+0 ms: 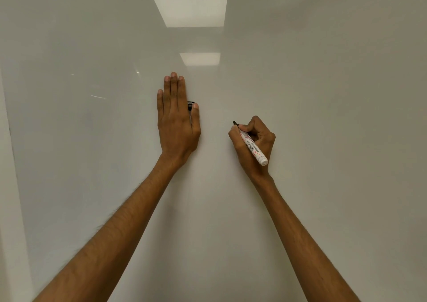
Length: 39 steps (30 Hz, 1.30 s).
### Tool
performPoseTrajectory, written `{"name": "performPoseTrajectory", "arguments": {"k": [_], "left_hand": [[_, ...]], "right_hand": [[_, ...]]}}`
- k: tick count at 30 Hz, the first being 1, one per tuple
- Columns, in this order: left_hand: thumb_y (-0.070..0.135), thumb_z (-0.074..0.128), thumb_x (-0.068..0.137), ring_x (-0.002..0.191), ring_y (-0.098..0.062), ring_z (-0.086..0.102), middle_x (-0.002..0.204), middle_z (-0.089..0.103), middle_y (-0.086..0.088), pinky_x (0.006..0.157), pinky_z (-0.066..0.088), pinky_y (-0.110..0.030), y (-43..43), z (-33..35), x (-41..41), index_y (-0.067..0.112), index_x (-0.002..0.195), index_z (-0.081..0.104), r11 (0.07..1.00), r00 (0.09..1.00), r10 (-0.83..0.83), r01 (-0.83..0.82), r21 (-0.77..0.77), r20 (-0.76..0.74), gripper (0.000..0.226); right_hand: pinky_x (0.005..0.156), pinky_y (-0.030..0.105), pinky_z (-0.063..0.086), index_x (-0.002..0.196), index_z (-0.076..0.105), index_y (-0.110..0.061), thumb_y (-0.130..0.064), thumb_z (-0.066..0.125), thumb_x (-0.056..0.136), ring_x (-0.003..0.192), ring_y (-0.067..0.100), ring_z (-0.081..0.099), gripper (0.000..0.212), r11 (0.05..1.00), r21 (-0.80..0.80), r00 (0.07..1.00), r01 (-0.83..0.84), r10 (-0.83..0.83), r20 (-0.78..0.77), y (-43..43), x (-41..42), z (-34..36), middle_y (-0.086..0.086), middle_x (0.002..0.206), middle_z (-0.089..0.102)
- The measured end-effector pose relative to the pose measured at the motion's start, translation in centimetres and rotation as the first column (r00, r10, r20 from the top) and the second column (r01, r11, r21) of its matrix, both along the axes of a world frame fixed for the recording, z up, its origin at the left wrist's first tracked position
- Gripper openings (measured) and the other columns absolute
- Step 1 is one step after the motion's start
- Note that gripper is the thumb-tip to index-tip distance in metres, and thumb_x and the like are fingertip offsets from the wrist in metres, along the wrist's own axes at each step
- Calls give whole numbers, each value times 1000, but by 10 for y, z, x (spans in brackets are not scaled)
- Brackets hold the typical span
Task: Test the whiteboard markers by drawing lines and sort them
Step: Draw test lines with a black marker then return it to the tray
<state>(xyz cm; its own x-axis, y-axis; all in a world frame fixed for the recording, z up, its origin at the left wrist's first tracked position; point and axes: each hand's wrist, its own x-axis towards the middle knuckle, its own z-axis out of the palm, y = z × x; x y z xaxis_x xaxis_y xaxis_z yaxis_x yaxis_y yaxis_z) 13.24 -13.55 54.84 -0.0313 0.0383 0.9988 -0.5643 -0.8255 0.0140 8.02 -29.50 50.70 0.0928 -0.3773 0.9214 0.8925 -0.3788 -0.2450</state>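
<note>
A glossy whiteboard (323,93) fills the view. My left hand (176,119) lies flat against it with straight fingers pointing up. Its thumb pinches a small black marker cap (190,105) against the side of the index finger. To the right, my right hand (253,144) grips a white-barrelled whiteboard marker (254,149) in a writing hold. The marker's dark tip (234,123) points up and left, at or just off the board surface. No drawn line shows near the tip.
Two ceiling lights are reflected in the board, a large one (189,3) and a smaller one (200,59). The board's left edge (9,139) meets a pale wall strip. No other markers are in view.
</note>
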Motion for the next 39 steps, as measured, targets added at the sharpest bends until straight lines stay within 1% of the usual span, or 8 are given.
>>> {"name": "performPoseTrajectory", "arguments": {"k": [5, 9, 13, 20, 24, 29, 36, 39], "left_hand": [[22, 37, 103, 153, -25, 9, 164, 16, -15, 126, 7, -41, 0, -1, 0, 0, 155, 19, 1000, 1000, -1, 1, 0, -1, 59], [21, 37, 103, 153, -26, 10, 164, 16, -15, 126, 8, -42, 0, -1, 0, -1, 155, 19, 1000, 1000, -4, 4, -2, 1, 59], [22, 38, 103, 153, -26, 11, 164, 17, -16, 126, 8, -42, 0, -1, 0, 0, 155, 20, 1000, 1000, -7, 7, -2, 1, 59], [23, 38, 103, 153, -27, 11, 164, 17, -16, 126, 7, -41, 0, -2, 0, 0, 155, 20, 1000, 1000, -4, 4, -2, -9, 59], [25, 37, 103, 153, -26, 10, 164, 16, -15, 126, 7, -41, 1, -2, -1, 1, 155, 19, 1000, 1000, -10, 10, 3, -23, 60], [28, 31, 103, 153, -24, 9, 164, 15, -14, 126, 7, -42, 2, -2, -1, 1, 156, 18, 1000, 999, -28, 28, 13, -28, 60], [23, 29, 104, 154, -23, 8, 165, 14, -13, 126, 7, -42, 2, -2, 0, 2, 156, 17, 1000, 1000, -13, 13, 8, -29, 57], [23, 27, 106, 153, -24, 9, 164, 15, -14, 126, 8, -42, 1, -2, 1, 2, 156, 18, 1000, 1000, 14, -14, 7, -22, 55]], "right_hand": [[54, 22, 44, 61, 44, -2, -2, 69, 78, 49, 9, 37, 30, 1000, -15, 1000, -8, 8, -19, -1, -1, -13, 7, 55, 41], [57, 36, 52, 61, 41, -9, 1, 68, 77, 48, 4, 34, 33, 999, 31, 999, -8, 9, -45, 0, -3, -17, -8, 54, 37], [52, 38, 48, 61, 42, -1, 0, 68, 77, 48, 5, 35, 30, 1000, 13, 998, 8, -7, -59, 1, -5, -25, 2, 54, 38], [48, 19, 30, 59, 37, -9, 1, 64, 71, 48, 4, 33, 31, 995, -11, 982, -95, 92, -162, -3, -16, -44, -6, 55, 33], [46, 29, 33, 63, 34, -5, 3, 64, 75, 51, 21, 42, 33, 972, 104, 945, -209, 228, -233, -6, -21, -38, 20, 58, 42], [37, 24, 36, 70, 43, -9, 11, 65, 84, 44, 18, 49, 33, 935, 182, 932, -304, 331, -148, -10, -26, -7, 1, 60, 62], [43, 22, 41, 86, 52, -2, 2, 64, 88, 54, 21, 57, 13, 940, 126, 943, -318, 327, -62, -10, -23, 55, 24, 84, 64], [46, 25, 45, 83, 52, -5, -3, 64, 89, 62, 21, 62, 14, 948, 108, 950, -299, 307, -63, -8, -18, 67, 22, 92, 67]]}}
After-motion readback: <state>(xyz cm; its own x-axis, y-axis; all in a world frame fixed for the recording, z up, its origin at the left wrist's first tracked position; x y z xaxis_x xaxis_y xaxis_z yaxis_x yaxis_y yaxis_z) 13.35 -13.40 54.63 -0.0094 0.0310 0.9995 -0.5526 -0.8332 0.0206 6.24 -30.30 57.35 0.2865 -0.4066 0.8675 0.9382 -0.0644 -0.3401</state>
